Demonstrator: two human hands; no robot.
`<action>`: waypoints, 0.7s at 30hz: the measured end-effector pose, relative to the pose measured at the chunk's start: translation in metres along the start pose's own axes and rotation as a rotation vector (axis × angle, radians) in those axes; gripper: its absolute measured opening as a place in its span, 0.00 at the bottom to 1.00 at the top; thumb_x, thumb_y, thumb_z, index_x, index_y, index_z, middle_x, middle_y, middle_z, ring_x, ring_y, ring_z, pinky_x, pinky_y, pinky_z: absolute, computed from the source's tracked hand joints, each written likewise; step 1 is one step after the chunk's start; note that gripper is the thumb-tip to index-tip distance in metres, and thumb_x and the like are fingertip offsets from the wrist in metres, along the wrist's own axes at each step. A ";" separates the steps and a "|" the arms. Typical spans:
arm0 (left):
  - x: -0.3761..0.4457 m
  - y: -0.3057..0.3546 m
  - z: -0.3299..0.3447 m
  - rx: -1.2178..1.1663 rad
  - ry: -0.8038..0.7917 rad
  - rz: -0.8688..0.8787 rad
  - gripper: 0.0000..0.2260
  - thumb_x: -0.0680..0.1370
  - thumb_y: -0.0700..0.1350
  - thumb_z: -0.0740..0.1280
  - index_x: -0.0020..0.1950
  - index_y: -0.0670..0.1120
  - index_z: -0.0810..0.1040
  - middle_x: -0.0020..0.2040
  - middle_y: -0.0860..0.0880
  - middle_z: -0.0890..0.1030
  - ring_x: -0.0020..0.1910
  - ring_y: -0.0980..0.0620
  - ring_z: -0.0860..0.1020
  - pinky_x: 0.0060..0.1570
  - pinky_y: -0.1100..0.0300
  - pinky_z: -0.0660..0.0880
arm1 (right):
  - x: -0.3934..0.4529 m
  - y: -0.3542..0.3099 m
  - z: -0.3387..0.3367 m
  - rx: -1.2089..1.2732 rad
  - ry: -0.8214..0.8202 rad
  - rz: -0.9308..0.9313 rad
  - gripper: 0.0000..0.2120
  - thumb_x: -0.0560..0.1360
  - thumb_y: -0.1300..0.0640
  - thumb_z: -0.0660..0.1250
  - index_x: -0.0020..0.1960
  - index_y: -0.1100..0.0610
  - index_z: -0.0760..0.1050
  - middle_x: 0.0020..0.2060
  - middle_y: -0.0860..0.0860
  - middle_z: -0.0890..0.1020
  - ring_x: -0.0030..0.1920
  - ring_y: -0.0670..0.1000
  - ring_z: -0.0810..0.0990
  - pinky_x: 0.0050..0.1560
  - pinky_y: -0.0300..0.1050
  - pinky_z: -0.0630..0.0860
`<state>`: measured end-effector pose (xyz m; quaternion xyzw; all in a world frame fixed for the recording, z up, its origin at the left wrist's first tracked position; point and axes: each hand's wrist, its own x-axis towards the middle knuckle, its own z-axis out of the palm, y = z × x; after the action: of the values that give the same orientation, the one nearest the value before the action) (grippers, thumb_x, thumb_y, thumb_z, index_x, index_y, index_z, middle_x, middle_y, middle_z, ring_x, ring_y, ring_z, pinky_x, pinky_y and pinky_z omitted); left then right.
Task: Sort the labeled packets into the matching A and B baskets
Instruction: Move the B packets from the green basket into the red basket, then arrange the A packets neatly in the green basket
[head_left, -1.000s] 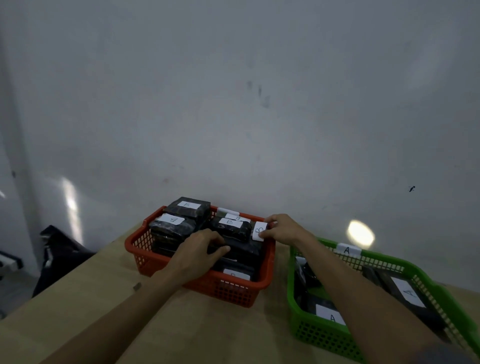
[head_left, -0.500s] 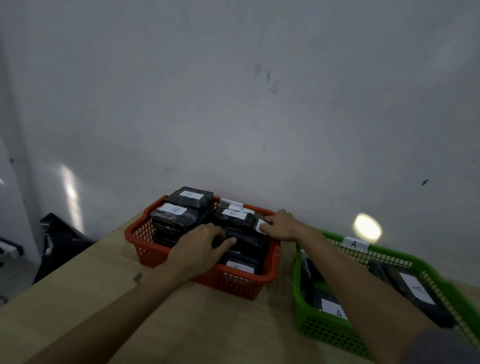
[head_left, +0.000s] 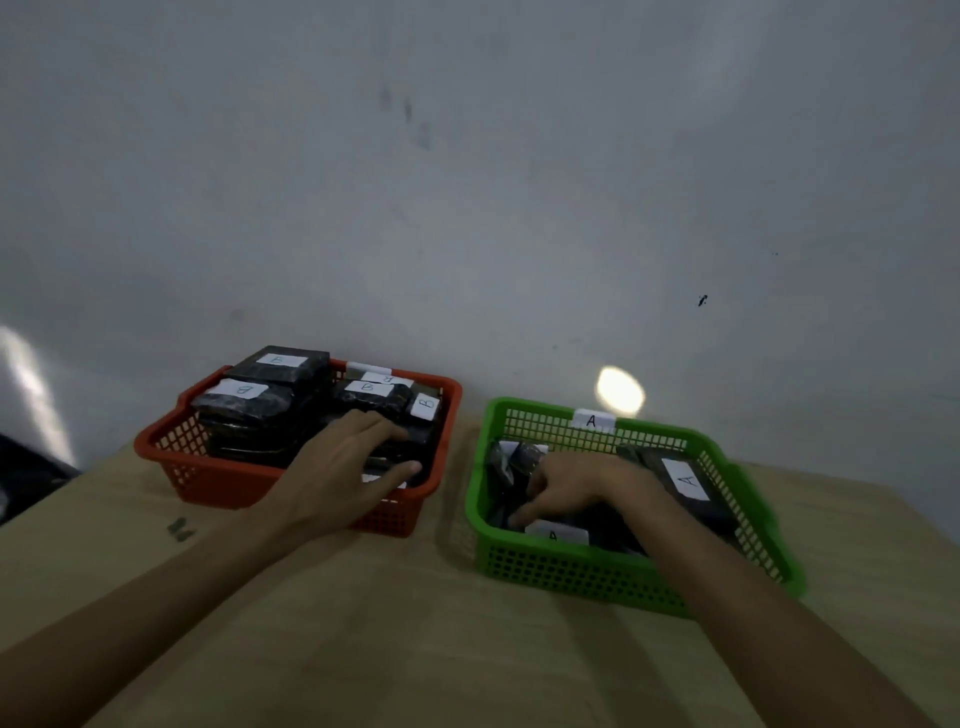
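Observation:
A red basket (head_left: 171, 460) on the left holds several black packets (head_left: 244, 405) with white B labels. My left hand (head_left: 343, 467) rests flat on the packets at the basket's front, fingers spread and straight. To the right stands a green basket (head_left: 571, 569) with an A tag (head_left: 592, 418) on its far rim. It holds black packets labelled A (head_left: 685, 480). My right hand (head_left: 576, 488) reaches into the green basket, its fingers down among the packets at the left side. Whether it holds one is unclear.
Both baskets sit near the far edge of a wooden table (head_left: 415, 623), against a grey wall (head_left: 467, 182). A small dark mark (head_left: 179, 529) lies on the table left of my left forearm. A dark object (head_left: 26, 473) lies beyond the table's left edge.
My right hand has left the right rim of the red basket and moved right into the green basket. My left hand stays on the red basket's packets. The view has tilted down.

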<state>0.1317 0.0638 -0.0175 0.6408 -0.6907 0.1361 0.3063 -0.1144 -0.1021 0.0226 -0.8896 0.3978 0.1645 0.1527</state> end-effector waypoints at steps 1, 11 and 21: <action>0.005 0.011 0.002 -0.024 -0.007 0.015 0.21 0.77 0.64 0.63 0.59 0.50 0.78 0.53 0.55 0.78 0.53 0.57 0.74 0.50 0.60 0.74 | 0.003 -0.002 0.014 -0.018 -0.027 0.008 0.23 0.74 0.40 0.68 0.58 0.57 0.82 0.53 0.58 0.84 0.52 0.57 0.82 0.53 0.53 0.79; 0.050 0.085 0.059 -0.042 -0.147 0.184 0.12 0.82 0.47 0.59 0.59 0.45 0.78 0.55 0.49 0.78 0.56 0.50 0.74 0.58 0.55 0.72 | 0.012 0.000 0.039 0.211 -0.007 -0.032 0.15 0.76 0.44 0.67 0.50 0.57 0.79 0.43 0.55 0.80 0.39 0.53 0.76 0.42 0.49 0.75; 0.058 0.091 0.071 -0.055 -0.191 0.070 0.20 0.83 0.59 0.53 0.62 0.48 0.76 0.54 0.50 0.81 0.50 0.51 0.77 0.50 0.57 0.69 | -0.022 0.031 0.031 0.643 0.495 -0.228 0.21 0.69 0.43 0.76 0.57 0.51 0.75 0.49 0.48 0.82 0.49 0.48 0.81 0.49 0.47 0.79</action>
<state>0.0266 -0.0113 -0.0196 0.6176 -0.7422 0.0659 0.2516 -0.1567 -0.0947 -0.0007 -0.8476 0.3525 -0.2045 0.3397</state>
